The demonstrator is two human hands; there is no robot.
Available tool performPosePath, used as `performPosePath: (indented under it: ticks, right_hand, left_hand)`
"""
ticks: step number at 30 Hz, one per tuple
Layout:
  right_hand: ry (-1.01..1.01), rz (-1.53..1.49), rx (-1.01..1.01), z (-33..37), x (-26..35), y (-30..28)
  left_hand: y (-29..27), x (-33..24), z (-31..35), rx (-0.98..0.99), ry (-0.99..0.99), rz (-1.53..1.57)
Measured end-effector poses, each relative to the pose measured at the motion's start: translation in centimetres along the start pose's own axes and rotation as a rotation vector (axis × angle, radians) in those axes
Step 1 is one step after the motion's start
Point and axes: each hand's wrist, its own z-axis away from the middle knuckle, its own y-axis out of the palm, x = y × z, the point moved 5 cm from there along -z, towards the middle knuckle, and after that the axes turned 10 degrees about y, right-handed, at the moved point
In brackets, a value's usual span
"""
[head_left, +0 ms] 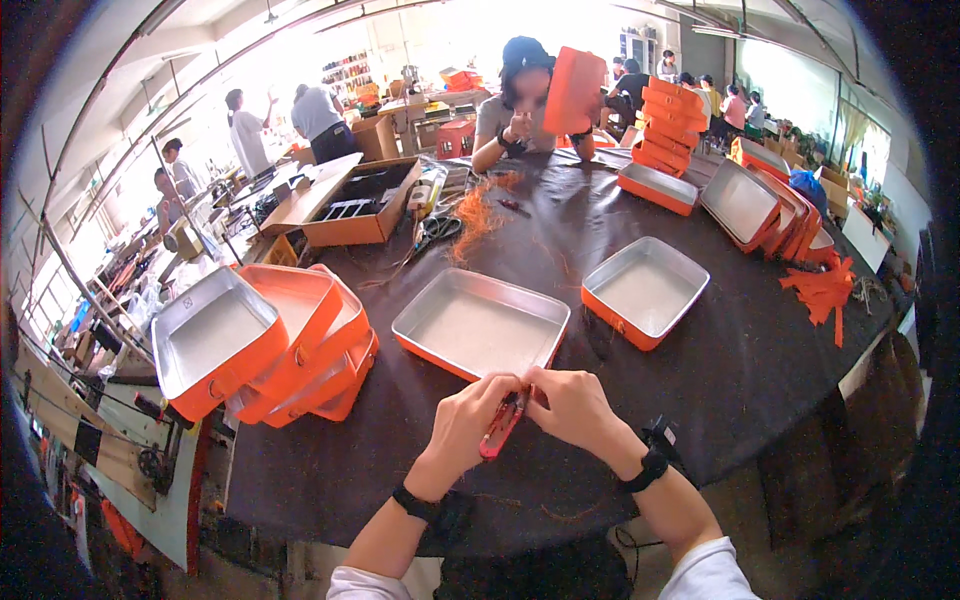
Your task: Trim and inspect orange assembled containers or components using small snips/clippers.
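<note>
An orange-sided, silver-lined rectangular tray-like case (480, 318) lies open side up on the dark table before me. My left hand (468, 420) is closed around a red-handled tool (503, 428), whose exact kind I cannot make out. Its fingertips are at the near edge of the case. Beside it my right hand (575, 408) pinches at the same near edge, thumb and fingers pressed together. What lies between those fingers is hidden. A second, similar case (648, 290) rests to the right, apart from both hands.
Orange cases (290, 340) are stacked at left, more (765, 205) lean at right, and a tall pile (668, 128) stands behind. Scissors (437, 232), loose orange threads (478, 215) and a cardboard box (362, 205) lie beyond. Across the table, a person holds up an orange case (575, 90).
</note>
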Motion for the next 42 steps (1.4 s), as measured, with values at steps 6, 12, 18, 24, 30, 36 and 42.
performPosePath:
  ticks: [6,12,18,24,30,36,42]
  right_hand:
    - [0.054,-0.111,-0.008,-0.1,0.4,-0.3]
    - [-0.102,-0.098,-0.052,-0.1,1.1,-0.7]
    - [-0.068,-0.177,-0.162,-0.3,-0.1,-0.6]
    - [0.143,-0.329,-0.23,-1.1,-2.6,-0.8]
    - [0.2,-0.386,-0.246,-1.2,-3.2,-0.3]
    - [0.227,-0.149,-0.177,-0.5,-4.1,0.0]
    - [0.265,-0.103,-0.045,-1.3,-3.8,1.5]
  left_hand:
    - [0.0,0.6,0.4,0.009,-0.085,-0.065]
    - [0.8,1.4,0.9,0.021,-0.183,-0.153]
    - [1.1,1.7,0.9,0.005,-0.19,-0.174]
    - [1.2,2.1,1.3,0.045,-0.197,-0.193]
    - [1.4,2.0,1.3,0.113,-0.21,-0.161]
    - [2.2,1.5,0.7,0.11,-0.16,-0.167]
    - [0.8,1.6,1.3,0.095,-0.218,-0.158]
